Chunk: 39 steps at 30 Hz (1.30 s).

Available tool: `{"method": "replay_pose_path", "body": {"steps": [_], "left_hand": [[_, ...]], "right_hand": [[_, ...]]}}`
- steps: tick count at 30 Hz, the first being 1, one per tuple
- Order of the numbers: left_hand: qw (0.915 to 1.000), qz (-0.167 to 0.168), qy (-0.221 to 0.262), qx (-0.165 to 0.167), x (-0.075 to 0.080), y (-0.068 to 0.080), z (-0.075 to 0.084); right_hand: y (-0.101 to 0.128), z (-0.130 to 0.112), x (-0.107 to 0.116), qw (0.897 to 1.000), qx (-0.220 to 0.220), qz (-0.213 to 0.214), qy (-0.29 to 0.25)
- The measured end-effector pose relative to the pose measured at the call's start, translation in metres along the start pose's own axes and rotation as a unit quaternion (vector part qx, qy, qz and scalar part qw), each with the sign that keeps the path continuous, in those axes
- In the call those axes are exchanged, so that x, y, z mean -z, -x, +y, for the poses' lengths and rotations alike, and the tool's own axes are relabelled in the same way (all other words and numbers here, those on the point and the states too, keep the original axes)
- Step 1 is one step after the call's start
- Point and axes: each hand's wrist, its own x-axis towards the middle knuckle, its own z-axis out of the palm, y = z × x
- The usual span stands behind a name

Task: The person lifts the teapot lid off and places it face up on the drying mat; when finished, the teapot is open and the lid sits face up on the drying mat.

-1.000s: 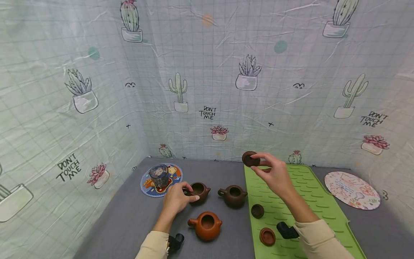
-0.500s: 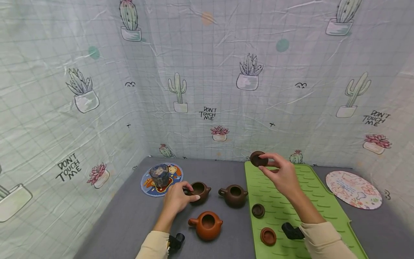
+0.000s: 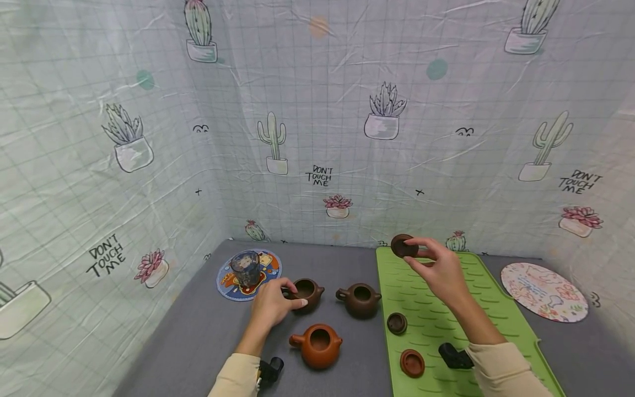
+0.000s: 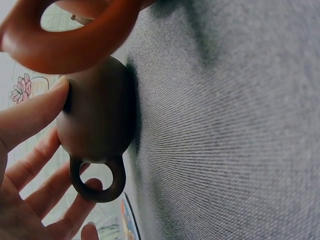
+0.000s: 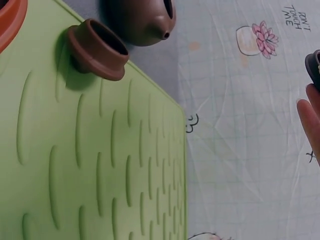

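Observation:
My left hand [image 3: 270, 303] grips a dark brown teapot [image 3: 313, 300] on the grey tabletop, thumb at its rim; in the left wrist view its ring handle [image 4: 97, 195] lies among the fingers. The teapot is uncovered, its spout pointing right. My right hand [image 3: 443, 270] pinches a round dark brown lid [image 3: 399, 246] between thumb and fingers, raised over the far end of the green mat [image 3: 421, 298]. In the right wrist view only a sliver of that lid [image 5: 312, 67] shows. A second dark teapot [image 3: 361, 309] and an orange-brown teapot [image 3: 322, 355] stand nearby, both lidless.
On the green mat's left side lie a small dark lid [image 3: 397, 325] and a reddish-brown lid [image 3: 412, 364]. A glass [image 3: 245, 270] stands on a blue patterned coaster [image 3: 224, 289] at the back left. A pink patterned round mat [image 3: 543, 292] lies far right. Printed cloth walls rise behind.
My right hand has moved right with the dark lid, from the mat's left back corner further over the mat. The left hand stays on the teapot.

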Motion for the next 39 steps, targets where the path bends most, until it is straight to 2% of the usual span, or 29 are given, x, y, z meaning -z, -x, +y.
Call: {"method": "replay_pose_path", "body": {"steps": [25,39], "left_hand": [[1.0,0.004,0.003,-0.005,-0.001,0.0,0.0],[0.9999,0.006,0.005,-0.008,-0.001,0.002,0.0]], "right_hand": [[0.01,0.023,-0.003,0.999,-0.01,-0.009,0.035],[0.017,0.033,-0.007,0.997,-0.044,-0.048,0.041]]}}
